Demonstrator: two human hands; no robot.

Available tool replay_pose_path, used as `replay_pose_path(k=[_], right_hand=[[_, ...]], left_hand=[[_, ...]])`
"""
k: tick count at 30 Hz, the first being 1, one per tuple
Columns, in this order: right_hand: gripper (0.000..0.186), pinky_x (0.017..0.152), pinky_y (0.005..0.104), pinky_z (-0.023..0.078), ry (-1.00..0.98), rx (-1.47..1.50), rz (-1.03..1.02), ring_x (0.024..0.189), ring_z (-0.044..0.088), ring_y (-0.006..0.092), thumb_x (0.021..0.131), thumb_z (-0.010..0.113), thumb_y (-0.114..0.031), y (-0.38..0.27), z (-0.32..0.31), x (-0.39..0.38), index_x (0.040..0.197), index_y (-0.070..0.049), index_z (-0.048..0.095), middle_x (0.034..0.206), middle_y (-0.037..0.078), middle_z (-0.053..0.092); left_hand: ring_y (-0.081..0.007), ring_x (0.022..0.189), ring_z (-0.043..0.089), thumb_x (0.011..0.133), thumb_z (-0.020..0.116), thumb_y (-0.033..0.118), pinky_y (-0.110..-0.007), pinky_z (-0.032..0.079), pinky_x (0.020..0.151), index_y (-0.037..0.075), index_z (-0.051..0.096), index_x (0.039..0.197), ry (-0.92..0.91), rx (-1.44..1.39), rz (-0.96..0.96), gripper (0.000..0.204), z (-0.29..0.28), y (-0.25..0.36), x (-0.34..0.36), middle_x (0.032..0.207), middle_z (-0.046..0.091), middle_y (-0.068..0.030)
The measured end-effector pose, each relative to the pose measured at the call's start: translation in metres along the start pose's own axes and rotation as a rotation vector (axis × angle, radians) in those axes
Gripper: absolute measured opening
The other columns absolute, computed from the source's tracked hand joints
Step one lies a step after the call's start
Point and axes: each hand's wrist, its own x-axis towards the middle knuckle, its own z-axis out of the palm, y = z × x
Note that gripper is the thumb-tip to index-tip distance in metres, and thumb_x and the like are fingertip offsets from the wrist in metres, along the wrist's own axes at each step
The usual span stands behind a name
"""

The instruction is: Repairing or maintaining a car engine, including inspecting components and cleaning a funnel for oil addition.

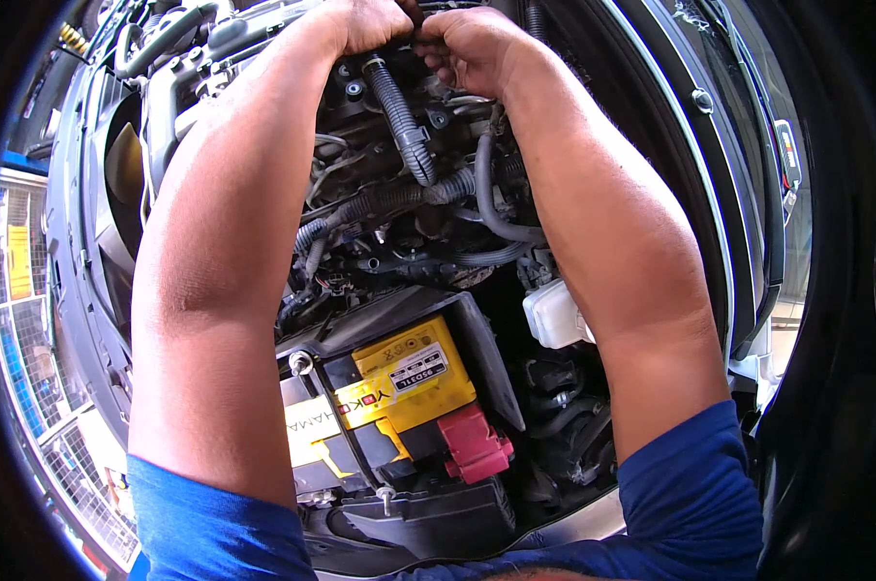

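Fingers of both hands curl in tight at the far end of the engine bay, well beyond the battery (389,407): left hand (365,24) and right hand (472,48) touch each other, pinched round something small at the top end of the ribbed hose (399,121), but what's gripped is hidden by knuckles, can't tell. Looks like a fiddly connector or clip job at that hose end, prob mid-way. Next move needs a firm two-hand hold w/ little slack, as the hose runs back toward the battery among other cables.
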Motion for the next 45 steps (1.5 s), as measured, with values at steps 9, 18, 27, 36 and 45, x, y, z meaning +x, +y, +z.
replay_pose_path(k=[9, 18, 27, 36, 45], right_hand=[[0.020, 0.056, 0.0310, 0.040, -0.273, 0.162, 0.143, 0.059, 0.051, 0.0132, 0.091, 0.048, -0.022, -0.008, -0.015, 0.010, 0.078, -0.014, 0.062, 0.066, -0.001, 0.059], [0.012, 0.069, 0.0302, 0.053, 0.072, 0.262, -0.032, 0.073, 0.060, 0.0168, 0.096, 0.055, -0.017, 0.021, -0.004, 0.002, 0.097, -0.007, 0.062, 0.081, 0.004, 0.063], [0.014, 0.065, 0.0299, 0.052, -0.037, 0.348, -0.032, 0.080, 0.058, 0.0169, 0.099, 0.050, -0.014, 0.024, 0.003, 0.013, 0.106, -0.006, 0.059, 0.093, 0.006, 0.060], [0.009, 0.065, 0.0270, 0.048, -0.025, 0.300, -0.038, 0.081, 0.057, 0.0131, 0.095, 0.056, -0.013, 0.030, -0.001, 0.022, 0.102, -0.011, 0.062, 0.093, 0.002, 0.062], [0.009, 0.062, 0.0271, 0.042, -0.066, 0.279, 0.009, 0.076, 0.054, 0.0134, 0.095, 0.057, -0.016, 0.031, -0.002, 0.020, 0.100, -0.012, 0.062, 0.087, 0.002, 0.060]], left_hand=[[-0.0241, 0.073, 0.065, 0.065, 0.062, 0.023, -0.037, 0.051, 0.068, 0.009, 0.074, 0.095, -0.027, -0.057, 0.042, 0.034, -0.012, 0.017, -0.017, 0.081, 0.070, -0.0127], [-0.0212, 0.073, 0.064, 0.068, 0.061, 0.015, -0.036, 0.050, 0.067, 0.008, 0.074, 0.095, -0.042, -0.142, -0.079, 0.031, -0.004, 0.011, -0.007, 0.081, 0.071, -0.0096], [-0.0233, 0.079, 0.065, 0.068, 0.060, 0.012, -0.037, 0.051, 0.071, 0.007, 0.070, 0.108, 0.054, -0.149, 0.017, 0.041, 0.003, 0.005, -0.003, 0.089, 0.071, -0.0120], [-0.0254, 0.085, 0.066, 0.068, 0.065, 0.015, -0.038, 0.053, 0.077, 0.004, 0.070, 0.099, 0.122, -0.104, -0.046, 0.034, 0.000, 0.006, 0.001, 0.090, 0.071, -0.0151], [-0.0344, 0.095, 0.066, 0.070, 0.062, 0.015, -0.040, 0.052, 0.083, 0.003, 0.070, 0.099, 0.188, 0.083, -0.164, 0.033, 0.001, 0.021, 0.000, 0.098, 0.069, -0.0219]])
